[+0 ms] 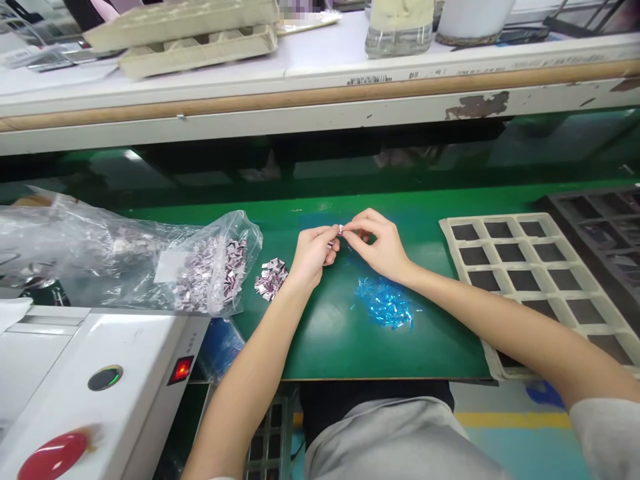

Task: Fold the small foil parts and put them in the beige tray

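Note:
My left hand [315, 253] is closed, its thumb and forefinger pinching a small silvery piece [341, 229], with more pinkish metallic pieces [330, 246] showing among its curled fingers. From the other side, my right hand [377, 243] pinches at the same small piece; the fingertips of both hands nearly meet. Left of my left hand lies a small heap of pinkish metallic pieces [271, 279] on the green table [325, 340]. Below my right hand is a loose pile of thin shiny blue pieces [386, 303].
A clear plastic bag of metallic pieces [213, 270] lies at the left, behind a white machine [125, 373] with a red button. At the right stand a cream compartment tray [540, 267] and a dark tray [607, 227]. A shelf [310, 87] crosses the back.

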`<state>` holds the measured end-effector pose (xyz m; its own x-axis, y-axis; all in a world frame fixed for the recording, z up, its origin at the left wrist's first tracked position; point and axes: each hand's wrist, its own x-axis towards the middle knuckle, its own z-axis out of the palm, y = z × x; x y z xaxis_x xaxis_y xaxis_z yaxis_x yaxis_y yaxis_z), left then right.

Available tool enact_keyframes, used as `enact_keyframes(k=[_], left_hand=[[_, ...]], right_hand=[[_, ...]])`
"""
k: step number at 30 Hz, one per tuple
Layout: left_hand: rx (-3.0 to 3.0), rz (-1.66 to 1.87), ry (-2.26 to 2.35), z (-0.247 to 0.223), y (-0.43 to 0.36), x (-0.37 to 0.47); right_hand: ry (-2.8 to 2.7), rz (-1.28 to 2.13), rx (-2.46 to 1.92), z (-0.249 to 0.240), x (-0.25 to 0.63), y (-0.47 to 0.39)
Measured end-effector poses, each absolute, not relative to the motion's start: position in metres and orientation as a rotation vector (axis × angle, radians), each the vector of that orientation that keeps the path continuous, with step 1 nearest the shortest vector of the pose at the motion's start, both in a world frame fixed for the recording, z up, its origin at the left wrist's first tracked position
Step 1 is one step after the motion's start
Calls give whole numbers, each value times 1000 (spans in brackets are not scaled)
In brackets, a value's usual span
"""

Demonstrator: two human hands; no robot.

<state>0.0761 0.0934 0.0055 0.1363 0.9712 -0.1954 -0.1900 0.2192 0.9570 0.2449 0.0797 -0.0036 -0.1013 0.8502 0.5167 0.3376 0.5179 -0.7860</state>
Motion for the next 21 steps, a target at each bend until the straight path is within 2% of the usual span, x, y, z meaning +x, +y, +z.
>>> enact_keyframes(k=[4, 7, 12, 21], left_hand=[[903, 1093, 1063, 9, 96, 72], [835, 1114, 1052, 16, 97, 68], [656, 1116, 952, 30, 98, 59], [427, 1170, 866, 41, 108, 40]], right_hand=[[-1654, 623, -1116, -8, 248, 85], [-1885, 583, -1230, -13, 249, 87], [-2272, 264, -1347, -17, 247, 82], [-2493, 264, -1103, -5, 229, 83]])
